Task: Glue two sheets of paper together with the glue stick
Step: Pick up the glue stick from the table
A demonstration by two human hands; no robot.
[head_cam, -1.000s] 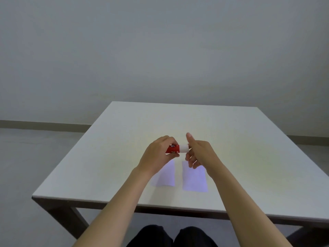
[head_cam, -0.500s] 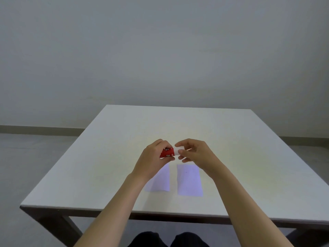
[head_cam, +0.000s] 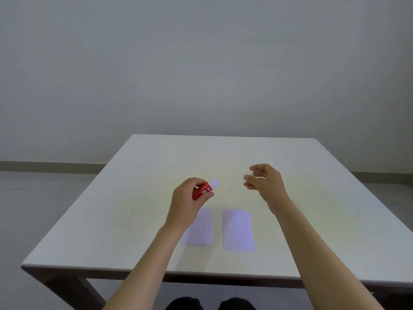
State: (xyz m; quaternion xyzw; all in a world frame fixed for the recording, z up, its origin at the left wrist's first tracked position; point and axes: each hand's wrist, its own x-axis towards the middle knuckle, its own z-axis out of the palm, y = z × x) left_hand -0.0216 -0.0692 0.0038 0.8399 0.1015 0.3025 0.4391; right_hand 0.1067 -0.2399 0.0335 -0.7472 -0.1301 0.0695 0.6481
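My left hand (head_cam: 186, 201) grips a red glue stick (head_cam: 202, 191) above the table, its bare white tip (head_cam: 214, 183) pointing up and right. My right hand (head_cam: 266, 185) is off to the right with a small whitish cap (head_cam: 247, 177) pinched in its fingertips; the cap is blurred. Two small pale sheets of paper lie side by side near the front of the table: the left sheet (head_cam: 201, 229) is partly hidden by my left wrist, the right sheet (head_cam: 237, 230) is in full view.
The white square table (head_cam: 223, 157) has a dark frame under its front edge (head_cam: 201, 279). A plain wall rises behind it and grey floor lies on both sides. My knees show below the front edge.
The hands were together on the glue stick. Now the cap is off; my right hand has moved away to the right with it, and the white tip is exposed.
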